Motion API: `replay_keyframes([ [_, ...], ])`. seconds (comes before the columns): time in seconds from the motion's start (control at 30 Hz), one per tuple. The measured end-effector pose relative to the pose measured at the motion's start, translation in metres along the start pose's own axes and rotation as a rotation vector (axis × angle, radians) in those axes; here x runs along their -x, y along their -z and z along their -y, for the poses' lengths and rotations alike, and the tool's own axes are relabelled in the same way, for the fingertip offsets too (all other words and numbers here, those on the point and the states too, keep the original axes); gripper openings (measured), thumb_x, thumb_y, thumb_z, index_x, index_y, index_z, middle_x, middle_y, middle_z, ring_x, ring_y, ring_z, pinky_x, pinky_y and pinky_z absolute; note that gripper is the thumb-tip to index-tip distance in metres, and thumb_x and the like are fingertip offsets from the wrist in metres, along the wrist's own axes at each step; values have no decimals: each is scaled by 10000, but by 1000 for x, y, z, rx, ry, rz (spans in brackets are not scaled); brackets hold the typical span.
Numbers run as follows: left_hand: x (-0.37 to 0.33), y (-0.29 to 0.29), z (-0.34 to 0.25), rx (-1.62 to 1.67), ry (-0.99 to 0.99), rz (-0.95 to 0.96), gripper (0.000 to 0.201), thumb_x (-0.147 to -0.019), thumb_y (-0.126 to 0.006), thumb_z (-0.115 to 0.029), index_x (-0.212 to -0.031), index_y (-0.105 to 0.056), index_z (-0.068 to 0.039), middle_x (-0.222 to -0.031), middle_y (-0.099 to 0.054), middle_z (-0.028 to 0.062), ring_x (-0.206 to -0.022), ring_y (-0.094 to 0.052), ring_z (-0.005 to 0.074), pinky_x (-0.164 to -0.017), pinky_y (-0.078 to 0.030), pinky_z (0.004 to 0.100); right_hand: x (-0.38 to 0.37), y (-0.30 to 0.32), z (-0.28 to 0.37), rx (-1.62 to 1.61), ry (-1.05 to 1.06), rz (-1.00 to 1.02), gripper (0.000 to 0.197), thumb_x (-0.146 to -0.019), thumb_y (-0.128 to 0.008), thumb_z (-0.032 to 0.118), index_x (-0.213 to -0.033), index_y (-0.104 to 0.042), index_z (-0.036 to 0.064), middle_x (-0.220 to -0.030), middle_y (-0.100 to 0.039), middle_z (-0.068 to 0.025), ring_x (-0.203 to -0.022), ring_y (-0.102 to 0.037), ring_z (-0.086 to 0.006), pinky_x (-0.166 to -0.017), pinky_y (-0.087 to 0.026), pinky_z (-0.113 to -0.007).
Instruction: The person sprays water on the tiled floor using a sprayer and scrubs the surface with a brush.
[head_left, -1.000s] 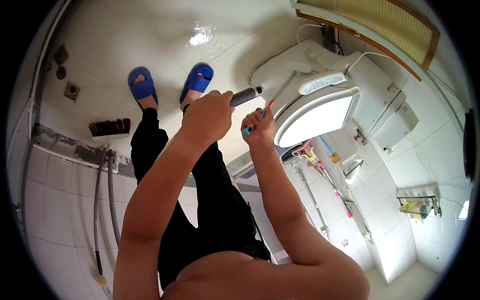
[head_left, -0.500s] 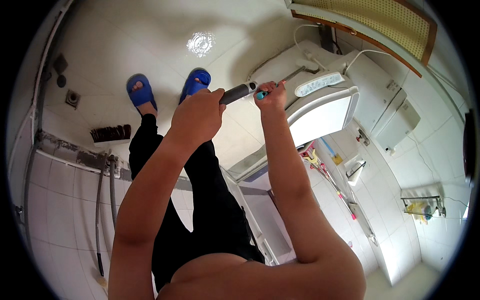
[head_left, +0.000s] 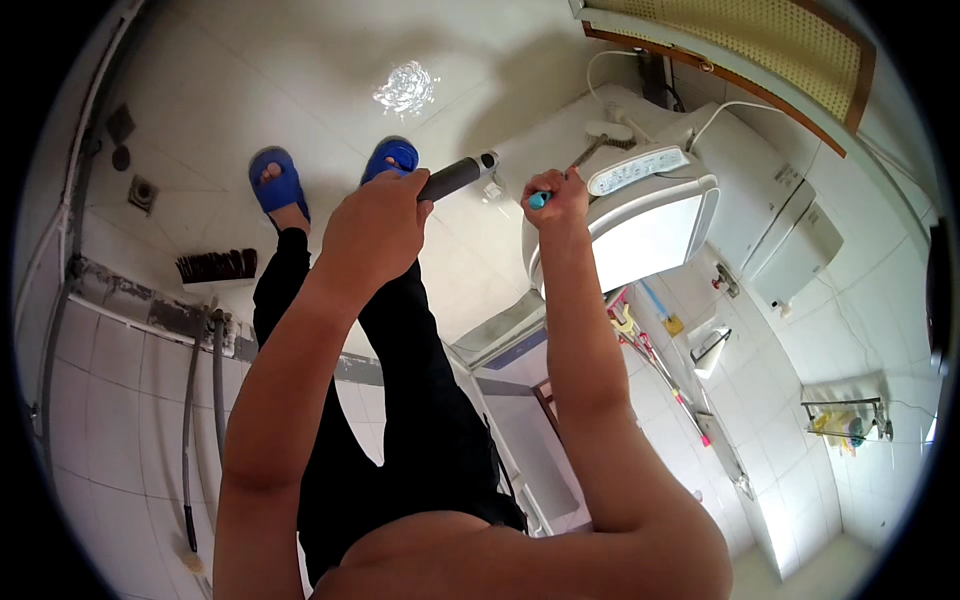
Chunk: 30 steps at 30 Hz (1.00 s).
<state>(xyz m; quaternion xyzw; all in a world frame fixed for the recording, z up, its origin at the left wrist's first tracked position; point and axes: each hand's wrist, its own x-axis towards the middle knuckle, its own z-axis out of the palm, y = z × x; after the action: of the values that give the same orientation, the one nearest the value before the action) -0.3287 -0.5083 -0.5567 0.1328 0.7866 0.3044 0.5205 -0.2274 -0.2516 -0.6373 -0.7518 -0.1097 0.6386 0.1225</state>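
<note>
Left grip clamped on grey spray handle, right grip on teal-handled brush, beside toilet.

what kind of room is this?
Most likely a home bathroom: a white toilet with its lid shut, glossy tiled floor with a drain, and hoses along the tiled wall.
</note>
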Motion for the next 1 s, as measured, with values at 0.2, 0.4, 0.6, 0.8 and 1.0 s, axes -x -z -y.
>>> replay_keyframes([
  [0.2, -4, -18, -5, -2, -51, -47, 324, -895, -532, -190, -1188, -546, -52, -968, -606, 160, -874, -604, 338, -775, -485, 422, -69, -2, 23, 129, 62, -70, 423, -955, -372, 483, -717, -345, 134, -534, -310, 17, -424, -288, -118, -392, -301, -231],
  [0.4, 3, -12, 2, -27, 27, -26, 318, -902, -520, -200, -1185, -550, -60, -957, -605, 158, -872, -603, 345, -774, -481, 432, 4, 16, 7, 18, -15, -13, 382, -954, -399, 458, -734, -362, 148, -533, -321, 25, -436, -328, -113, -391, -336, -230],
  [0.6, -5, -27, -7, -54, 27, -49, 325, -902, -515, -204, -1191, -548, -60, -958, -598, 163, -886, -598, 342, -778, -478, 429, -54, -9, 9, 262, 126, -158, 435, -971, -357, 441, -666, -351, 131, -490, -285, 11, -399, -299, -117, -358, -324, -240],
  [0.8, 1, -40, 3, -81, 71, -129, 353, -900, -502, -202, -1201, -530, -19, -963, -587, 190, -900, -586, 353, -780, -474, 426, -74, 77, -10, 53, -391, 192, 475, -953, -409, 449, -610, -318, 134, -478, -296, 29, -388, -310, -99, -357, -295, -240],
  [1.0, 6, -73, 7, -155, 24, -230, 386, -889, -490, -192, -1229, -474, -11, -954, -585, 180, -856, -613, 351, -744, -503, 439, 42, 76, -53, 328, -377, 382, 404, -883, -547, 465, -749, -481, 90, -705, -533, -25, -409, -349, -70, -382, -346, -190],
])
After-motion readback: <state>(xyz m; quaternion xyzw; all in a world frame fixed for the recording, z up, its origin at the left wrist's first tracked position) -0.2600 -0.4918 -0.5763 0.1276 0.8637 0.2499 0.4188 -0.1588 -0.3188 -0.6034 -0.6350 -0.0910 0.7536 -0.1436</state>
